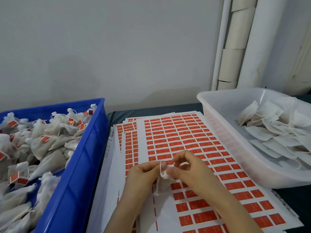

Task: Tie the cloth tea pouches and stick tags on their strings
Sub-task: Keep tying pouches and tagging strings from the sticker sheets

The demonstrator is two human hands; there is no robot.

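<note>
both hands meet low in the middle, over the sheets. left hand [143, 175] has its fingers curled round the gathered neck of a small white cloth tea pouch [164, 175]. right hand [190, 169] pinches the thin white cotton string [160, 166] just beside that neck, and a loose tail hangs below. the pouch is held just above the sheets, between my two hands.

step looks like tying, knot not yet snug, no tag on this string. next move probably calls for pulling the string tight, then peeling one sticker and folding it over the string.

under the hands: stacked white paper sheets of small red rectangular stickers [185, 142], glossy, in neat rows, some rows near me already peeled.

on my left, a blue hard plastic crate [80, 165] heaped with tied, tagged pouches [42, 137], soft and lumpy.

on my right, a translucent white plastic tub [235, 148] of flat untied cloth pouches [269, 128], limp and creased.

further back, dark table cover [121, 113], then a pale wall.
</note>
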